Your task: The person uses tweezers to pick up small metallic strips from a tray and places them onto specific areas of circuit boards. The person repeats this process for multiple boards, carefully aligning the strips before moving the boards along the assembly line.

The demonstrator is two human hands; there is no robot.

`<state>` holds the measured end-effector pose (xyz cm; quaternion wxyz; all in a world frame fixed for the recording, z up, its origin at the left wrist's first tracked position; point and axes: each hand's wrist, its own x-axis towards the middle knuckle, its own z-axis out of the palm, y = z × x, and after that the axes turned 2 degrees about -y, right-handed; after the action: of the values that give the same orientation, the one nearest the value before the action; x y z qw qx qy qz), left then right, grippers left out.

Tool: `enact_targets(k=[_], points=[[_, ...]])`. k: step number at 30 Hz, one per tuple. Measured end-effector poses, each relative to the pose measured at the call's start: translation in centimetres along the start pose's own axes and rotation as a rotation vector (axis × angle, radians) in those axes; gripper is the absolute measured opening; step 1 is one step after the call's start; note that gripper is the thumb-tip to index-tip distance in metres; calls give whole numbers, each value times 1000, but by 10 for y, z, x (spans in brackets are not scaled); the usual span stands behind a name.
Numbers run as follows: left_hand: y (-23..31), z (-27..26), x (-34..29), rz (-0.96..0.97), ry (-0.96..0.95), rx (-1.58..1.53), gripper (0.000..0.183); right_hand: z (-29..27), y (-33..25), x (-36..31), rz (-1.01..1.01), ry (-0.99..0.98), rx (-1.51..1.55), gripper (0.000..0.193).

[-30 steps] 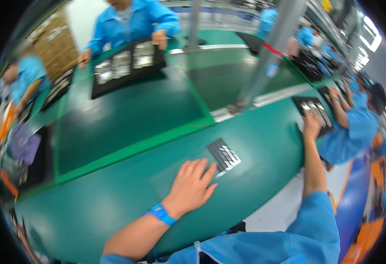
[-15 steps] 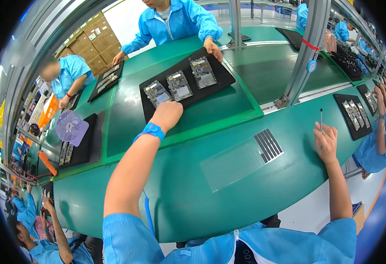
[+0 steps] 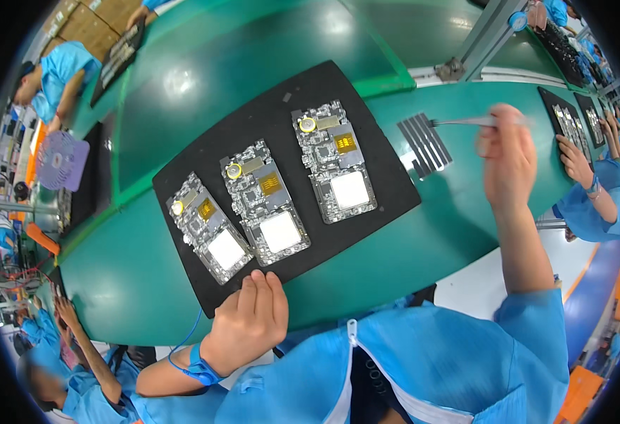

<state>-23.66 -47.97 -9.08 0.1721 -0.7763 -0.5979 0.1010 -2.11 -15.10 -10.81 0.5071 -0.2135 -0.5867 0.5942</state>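
A black tray (image 3: 366, 212) lies tilted before me and bears three circuit boards, the left (image 3: 207, 226), middle (image 3: 267, 205) and right (image 3: 335, 162) ones. Each has a bright white rectangle at its near end and a small amber patch. At the tray's near edge my left hand (image 3: 250, 318) is closed, fingertips over the rim; its thumb is hidden. My right hand (image 3: 508, 152), slightly blurred, grips metal tweezers (image 3: 465, 121). Their tip is at a clear sheet with several black strips (image 3: 423, 145), to the right of the tray.
A green mat (image 3: 147, 283) covers the bench. To the left stand a purple fan (image 3: 63, 161) and an orange-handled tool (image 3: 43, 239). A metal post (image 3: 490, 39) rises at the far right. Beside me, other people handle trays of boards (image 3: 568, 120). A blue cord hangs from my left wrist.
The tray with its boards has come toward me with my left hand, out of the other person's hands. My right hand has brought the tweezers down and left to the black strips.
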Motion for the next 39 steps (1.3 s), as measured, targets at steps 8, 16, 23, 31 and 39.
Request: enact_targets(k=[8, 16, 23, 31, 39], points=[[12, -7, 91, -114, 140, -396, 39, 78, 31, -15, 536, -241, 216, 20], [30, 46, 109, -222, 285, -332, 38, 77, 49, -36, 406, -220, 157, 22], [27, 47, 111, -207, 307, -384, 38, 86, 45, -58, 333, -107, 104, 23], [28, 52, 110, -212, 298, -465, 39, 88, 45, -64, 286, -81, 29, 23], [28, 47, 110, -219, 271, -466, 39, 88, 45, -64, 287, -75, 30, 22]])
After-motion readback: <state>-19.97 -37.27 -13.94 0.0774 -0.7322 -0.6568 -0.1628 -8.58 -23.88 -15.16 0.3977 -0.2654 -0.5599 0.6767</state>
